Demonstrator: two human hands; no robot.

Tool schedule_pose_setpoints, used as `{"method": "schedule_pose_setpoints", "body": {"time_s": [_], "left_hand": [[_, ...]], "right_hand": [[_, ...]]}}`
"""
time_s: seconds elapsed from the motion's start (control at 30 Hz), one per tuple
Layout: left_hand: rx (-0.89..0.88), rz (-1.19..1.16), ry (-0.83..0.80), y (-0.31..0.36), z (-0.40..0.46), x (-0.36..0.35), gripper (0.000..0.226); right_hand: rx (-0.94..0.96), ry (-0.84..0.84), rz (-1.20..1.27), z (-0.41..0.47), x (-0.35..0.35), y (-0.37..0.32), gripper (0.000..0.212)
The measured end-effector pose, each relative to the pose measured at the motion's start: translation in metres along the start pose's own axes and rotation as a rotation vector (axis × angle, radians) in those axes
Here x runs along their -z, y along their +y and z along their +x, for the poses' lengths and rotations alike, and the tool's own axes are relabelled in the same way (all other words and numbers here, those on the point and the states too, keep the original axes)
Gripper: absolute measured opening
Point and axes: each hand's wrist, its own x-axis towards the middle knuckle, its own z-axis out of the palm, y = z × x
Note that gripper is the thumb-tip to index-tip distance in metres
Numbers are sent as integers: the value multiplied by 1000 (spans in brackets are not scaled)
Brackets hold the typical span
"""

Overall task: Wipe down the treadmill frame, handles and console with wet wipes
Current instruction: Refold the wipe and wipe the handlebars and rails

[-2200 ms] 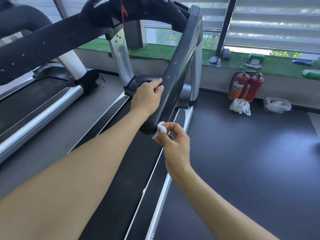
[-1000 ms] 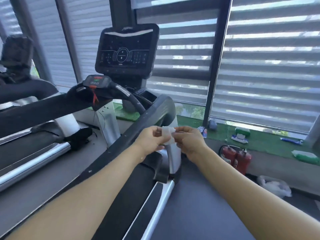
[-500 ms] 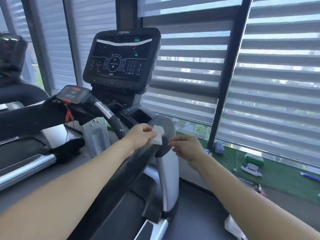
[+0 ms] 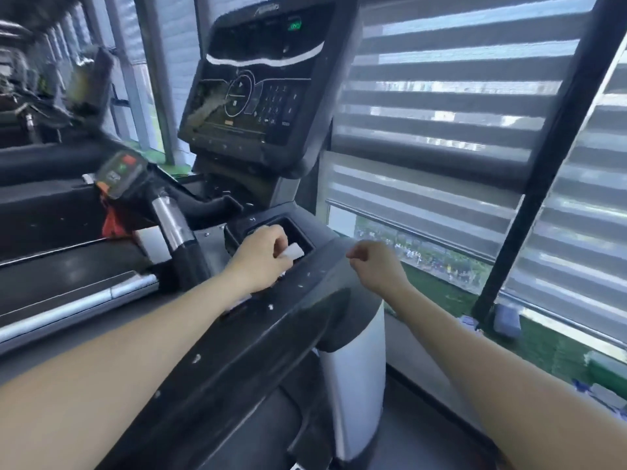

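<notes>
The left hand [image 4: 263,257] pinches the white wipe [image 4: 292,251] at its fingertips, over the treadmill's black tray [image 4: 302,235]. The right hand [image 4: 375,264], just beside it, is curled and holds nothing.

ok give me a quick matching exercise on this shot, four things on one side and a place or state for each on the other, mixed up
Things:
1. wet wipe
2. right hand
3. console
4. red stop button

Places or states:
A. curled above the side rail, holding nothing
B. upright in front of the blinds, screen lit
C. on the small panel left of the console
D. held by the left hand at the tray recess

Pairs: 1-D, 2-A, 3-B, 4-C
</notes>
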Motion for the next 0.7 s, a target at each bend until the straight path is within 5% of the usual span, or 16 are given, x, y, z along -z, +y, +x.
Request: {"method": "schedule_pose_setpoints", "body": {"time_s": [0.37, 0.6, 0.7], "left_hand": [[133, 227, -12, 25, -2, -46, 22], [42, 351, -43, 50, 20, -99, 28], [10, 393, -101, 61, 45, -118, 48]], "right_hand": [[584, -307, -167, 111, -10, 56, 21], [668, -334, -38, 124, -12, 64, 22], [671, -361, -34, 126, -11, 67, 26]]}}
